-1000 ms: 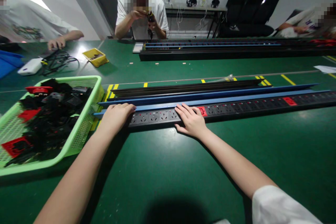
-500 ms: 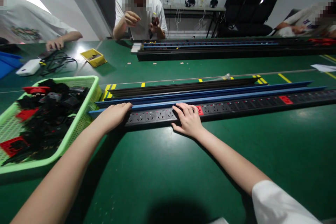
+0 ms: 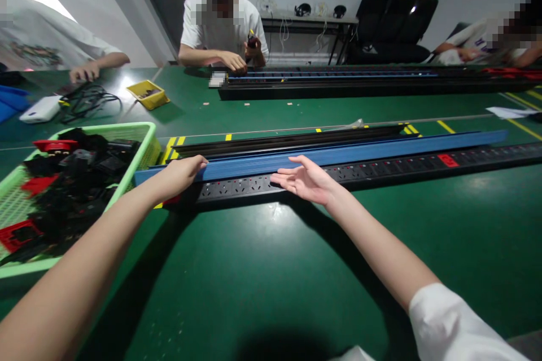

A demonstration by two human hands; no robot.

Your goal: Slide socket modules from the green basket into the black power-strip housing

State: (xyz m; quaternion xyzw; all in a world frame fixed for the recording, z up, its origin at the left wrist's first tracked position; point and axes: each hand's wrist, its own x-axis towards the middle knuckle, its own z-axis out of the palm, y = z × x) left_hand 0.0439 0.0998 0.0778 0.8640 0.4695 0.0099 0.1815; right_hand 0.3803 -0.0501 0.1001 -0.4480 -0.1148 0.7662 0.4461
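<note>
My left hand (image 3: 186,174) is closed on the near edge of a long blue strip (image 3: 241,163), close to its left end. The strip's broad face is tilted toward me. Palm partly up and fingers spread, my right hand (image 3: 307,180) is over a long black socket bar (image 3: 389,166) and holds nothing. The bar lies in front of the blue strip and has a red socket (image 3: 447,161) farther right. Behind the blue strip are dark rails (image 3: 296,137).
A green basket (image 3: 146,141) of black and red parts is at the left. Beyond are a yellow tray (image 3: 158,100), black cables (image 3: 95,102) and another long black assembly (image 3: 339,92). People sit around the far side of the table.
My left hand has lifted and tilted the blue strip. My right hand has come off the socket bar and turned palm partly up. Across the table, a person's hand has lowered to the far assembly.
</note>
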